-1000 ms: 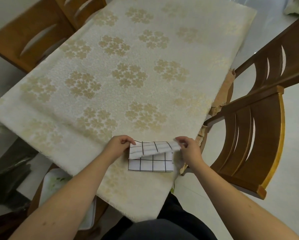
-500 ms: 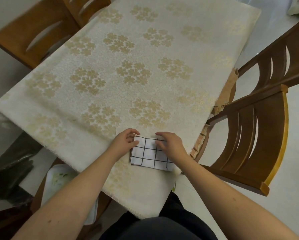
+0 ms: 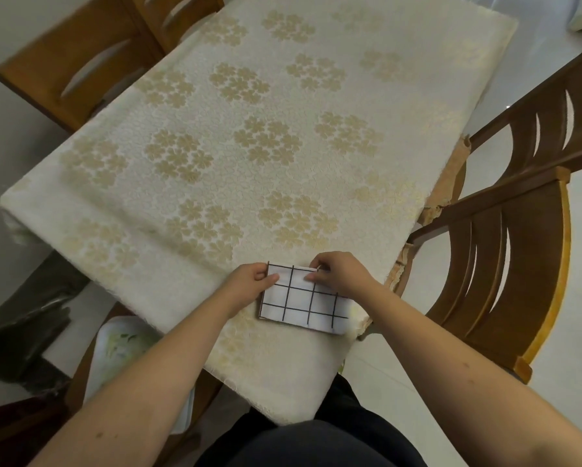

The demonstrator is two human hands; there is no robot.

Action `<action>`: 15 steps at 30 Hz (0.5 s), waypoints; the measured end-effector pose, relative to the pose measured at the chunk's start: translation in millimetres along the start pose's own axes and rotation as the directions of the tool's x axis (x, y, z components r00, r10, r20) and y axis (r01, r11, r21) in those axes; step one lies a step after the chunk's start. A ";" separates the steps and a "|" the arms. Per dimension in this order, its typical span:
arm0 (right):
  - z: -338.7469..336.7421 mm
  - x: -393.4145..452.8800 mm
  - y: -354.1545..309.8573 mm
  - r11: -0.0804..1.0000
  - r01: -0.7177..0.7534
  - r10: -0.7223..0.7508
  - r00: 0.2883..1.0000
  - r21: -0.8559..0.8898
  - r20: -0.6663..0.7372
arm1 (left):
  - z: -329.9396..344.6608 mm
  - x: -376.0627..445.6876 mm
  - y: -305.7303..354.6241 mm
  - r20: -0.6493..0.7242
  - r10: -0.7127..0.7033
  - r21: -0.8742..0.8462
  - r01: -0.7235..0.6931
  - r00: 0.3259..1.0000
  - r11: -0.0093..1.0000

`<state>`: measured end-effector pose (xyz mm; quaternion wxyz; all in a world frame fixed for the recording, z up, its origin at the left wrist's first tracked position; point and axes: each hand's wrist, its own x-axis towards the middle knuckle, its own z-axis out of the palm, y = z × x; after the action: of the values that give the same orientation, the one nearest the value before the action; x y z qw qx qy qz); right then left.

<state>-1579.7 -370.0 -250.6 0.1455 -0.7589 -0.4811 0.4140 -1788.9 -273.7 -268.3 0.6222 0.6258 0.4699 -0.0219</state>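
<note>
Lying flat on the desk covered in a cream tablecloth with golden flower clusters (image 3: 249, 146), the folded white cloth with a black grid pattern (image 3: 303, 303) sits close to the near edge, towards the right-hand corner and just in front of the person's body. The left hand (image 3: 251, 281) grips the cloth's left edge by its far corner, thumb pressed on the top face and the other fingers (image 3: 261, 274) curled in at the edge. The right hand (image 3: 343, 273) has its fingers (image 3: 316, 264) curled and pinches the far edge near the far right corner, one fingertip resting on the top layer. A brown wooden chair with curved slats (image 3: 505, 264) stands just beside the desk on the right, and a white tray (image 3: 124, 342) lies on a seat below the desk's left corner.
</note>
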 end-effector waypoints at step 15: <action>29.2 -35.4 38.4 0.682 -0.362 0.406 0.910 0.635 0.082 | -0.2 -4.0 -9.9 -0.267 -0.080 -0.034 0.074 0.960 0.997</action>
<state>-1585.6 -424.3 -275.0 0.3195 -0.7607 -0.1368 0.5481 -1797.3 -278.0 -273.3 0.5588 0.5967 0.5741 0.0445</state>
